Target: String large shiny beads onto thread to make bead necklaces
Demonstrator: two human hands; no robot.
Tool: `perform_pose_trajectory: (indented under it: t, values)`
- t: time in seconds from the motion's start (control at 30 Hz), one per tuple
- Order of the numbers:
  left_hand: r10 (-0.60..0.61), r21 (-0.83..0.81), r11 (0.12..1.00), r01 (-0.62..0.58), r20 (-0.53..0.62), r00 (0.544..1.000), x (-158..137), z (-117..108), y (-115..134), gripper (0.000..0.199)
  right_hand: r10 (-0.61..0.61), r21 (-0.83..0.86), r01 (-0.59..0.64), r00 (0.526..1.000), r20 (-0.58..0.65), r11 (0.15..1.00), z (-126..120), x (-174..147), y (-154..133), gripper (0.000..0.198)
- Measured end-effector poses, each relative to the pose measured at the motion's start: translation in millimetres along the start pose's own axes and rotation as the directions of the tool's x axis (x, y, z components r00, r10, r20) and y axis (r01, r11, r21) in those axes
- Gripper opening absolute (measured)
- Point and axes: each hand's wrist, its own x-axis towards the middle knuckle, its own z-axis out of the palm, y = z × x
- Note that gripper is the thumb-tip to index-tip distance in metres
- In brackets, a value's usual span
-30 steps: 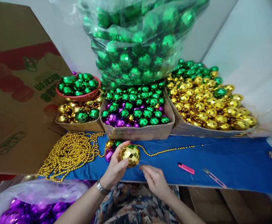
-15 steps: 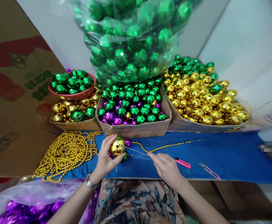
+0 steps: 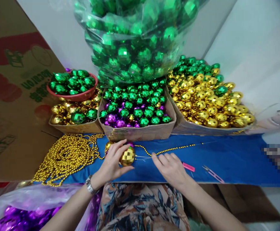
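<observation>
In the head view, the step in hand looks like drawing thread (image 3: pixel 143 157) through or tight against the gold ball (image 3: pixel 127 157). The left hand (image 3: pixel 111 162) grips the ball, fingers over its top and far side, thumb along its lower edge. The right hand (image 3: pixel 170 166) is closed, fingertips apparently pinching the thread; the exact hold is too small to tell. The next move seems to call for a steady ball and an even pull, without snagging the bead string (image 3: pixel 172 149) just beyond. The ball lies between the hands, against the left and apart from the right, above the blue-covered tabletop (image 3: pixel 241 163).
</observation>
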Motion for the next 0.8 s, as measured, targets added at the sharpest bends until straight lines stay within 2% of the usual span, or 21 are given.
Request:
perform_pose_trajectory:
  t: [0.07, 0.17, 0.2, 0.3, 0.33, 0.4, 0.6, 0.8]
  values:
    - [-0.043, -0.093, 0.995, 0.042, -0.006, 0.999, 1, 4, 5, 0.084, 0.004, 0.061, -0.005, 1.0, 0.013, 0.998, 11, 2, -5, 0.032]
    - [-0.161, -0.328, 0.937, 0.121, -0.098, 0.982, 0, 16, 9, 0.093, 0.055, 0.218, -0.053, 0.998, -0.003, 0.974, 33, -1, -12, 0.028]
    - [-0.22, -0.441, 0.884, 0.152, -0.106, 0.97, -1, 20, 9, 0.093, 0.08, 0.274, -0.075, 0.997, -0.008, 0.959, 39, -3, -15, 0.027]
    - [-0.381, -0.732, 0.647, 0.215, -0.066, 0.922, -6, 34, 7, 0.086, 0.156, 0.408, -0.141, 0.988, -0.004, 0.902, 51, -10, -23, 0.027]
    - [-0.418, -0.783, 0.581, 0.22, -0.056, 0.907, -7, 38, 7, 0.083, 0.177, 0.44, -0.16, 0.984, 0.002, 0.884, 53, -12, -26, 0.028]
    - [-0.464, -0.831, 0.512, 0.216, -0.056, 0.884, -9, 44, 7, 0.08, 0.207, 0.494, -0.187, 0.978, 0.014, 0.849, 55, -15, -30, 0.03]
    - [-0.447, -0.862, 0.466, 0.2, -0.034, 0.894, -10, 46, 11, 0.078, 0.225, 0.555, -0.192, 0.974, 0.009, 0.809, 56, -17, -34, 0.03]
    - [-0.39, -0.838, 0.514, 0.181, -0.04, 0.92, -12, 41, 16, 0.079, 0.22, 0.577, -0.158, 0.975, -0.038, 0.801, 52, -15, -35, 0.029]
